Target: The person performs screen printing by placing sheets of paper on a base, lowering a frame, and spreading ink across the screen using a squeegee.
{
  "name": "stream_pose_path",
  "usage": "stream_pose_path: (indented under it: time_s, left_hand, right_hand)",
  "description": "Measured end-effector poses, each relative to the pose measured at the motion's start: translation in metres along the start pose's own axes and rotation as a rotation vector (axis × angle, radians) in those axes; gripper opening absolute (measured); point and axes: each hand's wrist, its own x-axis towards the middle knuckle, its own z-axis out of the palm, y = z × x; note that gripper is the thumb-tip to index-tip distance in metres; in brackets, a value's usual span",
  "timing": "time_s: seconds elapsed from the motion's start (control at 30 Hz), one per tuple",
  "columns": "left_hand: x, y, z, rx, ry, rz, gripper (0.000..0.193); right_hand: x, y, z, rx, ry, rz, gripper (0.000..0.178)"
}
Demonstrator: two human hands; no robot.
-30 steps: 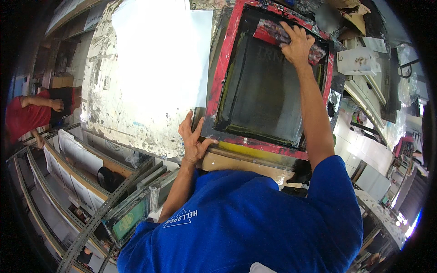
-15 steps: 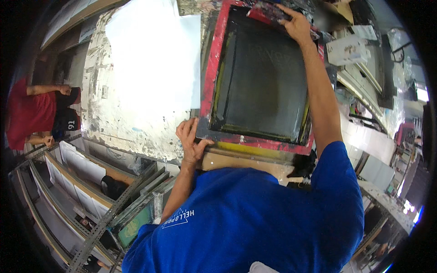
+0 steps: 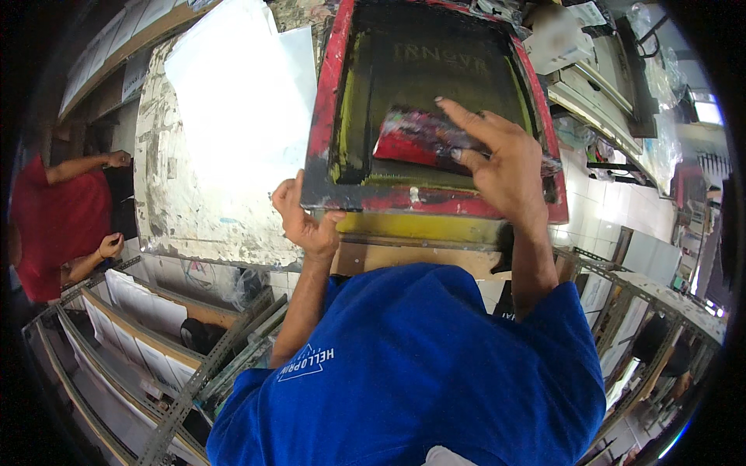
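Note:
A screen printing frame (image 3: 466, 203) with red, ink-stained edges lies in front of me, its dark mesh (image 3: 435, 74) bordered by yellow-green and black smears. My left hand (image 3: 305, 219) grips the frame's near left corner, thumb on the near edge and fingers along the side. Across the near part of the mesh lies a squeegee (image 3: 416, 140), red and thickly smeared with ink. My right hand (image 3: 501, 159) holds it towards its right end, index finger stretched along it. The squeegee's lower edge and part of its right end are hidden by the hand.
White sheets (image 3: 241, 101) lie on a paint-flecked board (image 3: 179, 210) left of the frame. At the far left stands a person in a red shirt (image 3: 66, 206). Metal racks (image 3: 140, 326) with boards are at lower left. A white box (image 3: 556, 39) sits beyond the frame's right side.
My right hand has drawn the squeegee from the frame's far end to its near part. My left hand stays on the corner. The person at the left has shifted their arms.

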Motion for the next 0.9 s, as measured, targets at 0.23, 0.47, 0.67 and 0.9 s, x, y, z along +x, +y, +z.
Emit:
stream_pose_path:
  time_s: [0.23, 0.47, 0.67, 0.9]
  left_hand:
    - [0.103, 0.070, 0.043, -0.239, 0.302, -0.024, 0.080]
    - [0.180, -0.023, 0.143, -0.170, 0.049, -0.059, 0.038]
    - [0.183, -0.162, 0.249, 0.531, -0.339, 0.085, 0.040]
    - [0.190, -0.161, 0.251, 0.146, -0.412, -0.243, 0.014]
  right_hand:
    - [0.027, -0.038, -0.056, -0.288, 0.358, -0.445, 0.067]
    - [0.101, -0.078, -0.151, -0.006, 0.104, -0.285, 0.051]
    - [0.121, -0.065, -0.151, -0.028, 0.333, -0.507, 0.045]
    - [0.122, -0.065, -0.167, 0.080, 0.186, -0.507, 0.042]
